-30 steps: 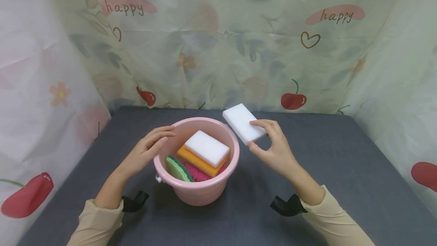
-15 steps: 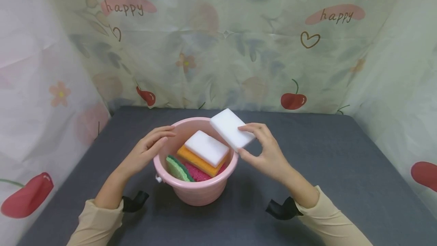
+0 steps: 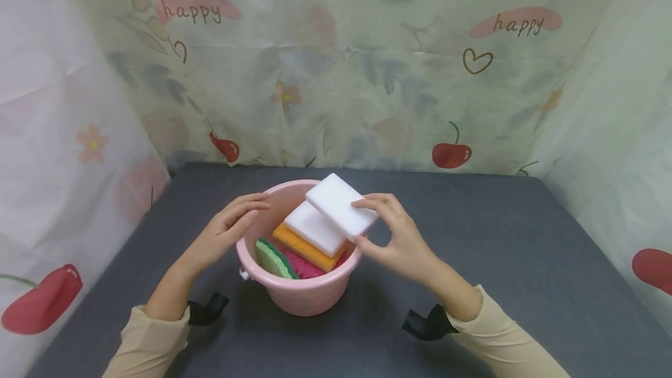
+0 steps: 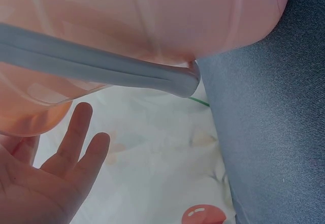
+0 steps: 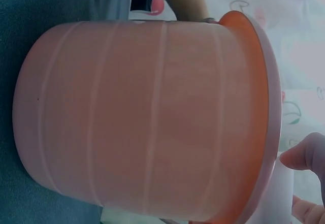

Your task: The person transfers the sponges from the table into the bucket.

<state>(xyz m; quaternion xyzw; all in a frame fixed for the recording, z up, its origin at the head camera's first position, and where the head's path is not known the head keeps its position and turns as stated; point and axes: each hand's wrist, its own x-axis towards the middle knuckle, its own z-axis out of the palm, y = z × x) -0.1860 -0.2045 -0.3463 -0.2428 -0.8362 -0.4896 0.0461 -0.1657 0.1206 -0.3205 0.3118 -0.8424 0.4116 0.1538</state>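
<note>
The white sponge (image 3: 340, 206) is held tilted over the pink bucket's (image 3: 310, 299) right rim, pinched at its near end by the right hand (image 3: 401, 238), fingers (image 3: 375, 202) curled round it. The left hand (image 3: 226, 231) rests on the left rim, fingers relaxed. Inside lie white (image 3: 315, 227), orange (image 3: 301, 247), pink (image 3: 304, 267) and green (image 3: 273, 260) sponges. The bucket stands on the grey desk (image 3: 525, 261).

A dark grey tabletop (image 3: 525, 249) sits before a cherry-printed curtain (image 3: 336, 74).
</note>
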